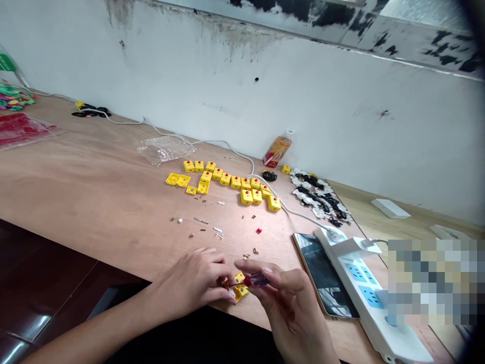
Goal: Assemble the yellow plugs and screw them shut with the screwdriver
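My left hand [195,280] grips a small yellow connector housing [239,290] at the front edge of the wooden table [94,172]. My right hand [288,298] holds a small screwdriver with a translucent purple handle [255,279], its tip against the housing. The fingers hide most of the shaft. Farther back lies a curved group of several assembled yellow connectors with red dots [227,181]. Small loose metal parts [212,227] and a red piece [259,230] are scattered just beyond my hands.
To the right lie a smartphone [322,275] and a white power strip with blue sockets [364,288]. A white cable [288,202] crosses the table. Black-and-white parts [316,194], an orange bottle [278,149] and a plastic bag [164,149] lie near the stained wall.
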Demonstrator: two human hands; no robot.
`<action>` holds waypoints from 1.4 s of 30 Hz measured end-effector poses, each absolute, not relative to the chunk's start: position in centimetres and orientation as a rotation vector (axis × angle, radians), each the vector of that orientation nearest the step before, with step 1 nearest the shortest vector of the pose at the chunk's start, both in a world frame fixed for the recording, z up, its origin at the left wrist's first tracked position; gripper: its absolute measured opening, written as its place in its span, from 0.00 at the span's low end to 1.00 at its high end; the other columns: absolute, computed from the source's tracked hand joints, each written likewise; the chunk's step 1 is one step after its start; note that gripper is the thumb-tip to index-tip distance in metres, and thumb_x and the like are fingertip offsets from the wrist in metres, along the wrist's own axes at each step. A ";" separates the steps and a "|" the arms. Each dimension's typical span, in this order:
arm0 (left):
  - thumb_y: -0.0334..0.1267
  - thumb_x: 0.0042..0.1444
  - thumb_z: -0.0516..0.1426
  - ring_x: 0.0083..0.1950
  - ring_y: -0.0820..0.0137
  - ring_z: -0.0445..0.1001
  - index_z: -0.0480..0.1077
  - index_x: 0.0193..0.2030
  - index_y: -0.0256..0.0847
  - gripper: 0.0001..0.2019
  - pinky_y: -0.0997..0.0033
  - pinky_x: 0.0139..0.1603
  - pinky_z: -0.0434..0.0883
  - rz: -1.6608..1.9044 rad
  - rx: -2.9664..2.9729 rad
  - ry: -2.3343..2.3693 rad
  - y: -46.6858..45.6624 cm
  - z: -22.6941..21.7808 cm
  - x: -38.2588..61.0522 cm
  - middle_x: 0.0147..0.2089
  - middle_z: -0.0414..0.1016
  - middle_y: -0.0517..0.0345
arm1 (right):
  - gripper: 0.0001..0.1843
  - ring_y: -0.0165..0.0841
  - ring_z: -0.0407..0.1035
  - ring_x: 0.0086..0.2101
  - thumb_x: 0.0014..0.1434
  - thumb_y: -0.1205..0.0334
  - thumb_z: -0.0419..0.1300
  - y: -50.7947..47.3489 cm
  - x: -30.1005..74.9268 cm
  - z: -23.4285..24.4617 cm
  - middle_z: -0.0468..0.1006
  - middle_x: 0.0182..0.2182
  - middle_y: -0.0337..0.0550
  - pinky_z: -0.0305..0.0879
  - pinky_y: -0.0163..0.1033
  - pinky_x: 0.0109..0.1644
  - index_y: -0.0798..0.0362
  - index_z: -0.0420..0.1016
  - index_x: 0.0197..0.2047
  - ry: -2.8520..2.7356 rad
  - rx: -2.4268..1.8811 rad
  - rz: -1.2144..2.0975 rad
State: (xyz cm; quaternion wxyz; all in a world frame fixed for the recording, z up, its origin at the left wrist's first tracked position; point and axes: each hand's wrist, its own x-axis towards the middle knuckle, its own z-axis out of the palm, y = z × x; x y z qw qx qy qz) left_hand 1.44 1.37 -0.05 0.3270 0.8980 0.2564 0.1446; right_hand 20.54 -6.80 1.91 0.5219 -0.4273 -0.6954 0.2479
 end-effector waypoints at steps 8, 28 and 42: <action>0.46 0.65 0.64 0.44 0.64 0.73 0.77 0.43 0.44 0.09 0.67 0.43 0.64 0.434 2.376 0.642 1.4 -0.4 1.2 0.42 0.76 0.58 | 0.24 0.34 0.81 0.39 0.61 0.79 0.63 -6.8 19.5 1.3 0.80 0.39 0.40 0.84 0.37 0.34 0.42 0.67 0.52 -1.538 -1.033 0.451; 0.40 0.66 0.63 0.40 0.69 0.75 0.81 0.44 0.45 0.04 0.68 0.42 0.67 0.553 2.325 0.665 1.0 -1.2 0.8 0.42 0.77 0.60 | 0.18 0.35 0.82 0.41 0.59 0.61 0.67 15.7 16.6 1.3 0.81 0.39 0.39 0.80 0.44 0.47 0.45 0.59 0.42 -1.481 -0.980 0.714; 0.42 0.69 0.59 0.34 0.74 0.72 0.70 0.39 0.41 0.09 0.76 0.35 0.70 1.097 1.644 0.876 1.5 -0.7 0.0 0.34 0.72 0.62 | 0.18 0.35 0.81 0.41 0.59 0.62 0.66 13.7 16.3 2.8 0.82 0.41 0.40 0.80 0.44 0.44 0.44 0.59 0.43 -1.444 -0.955 0.750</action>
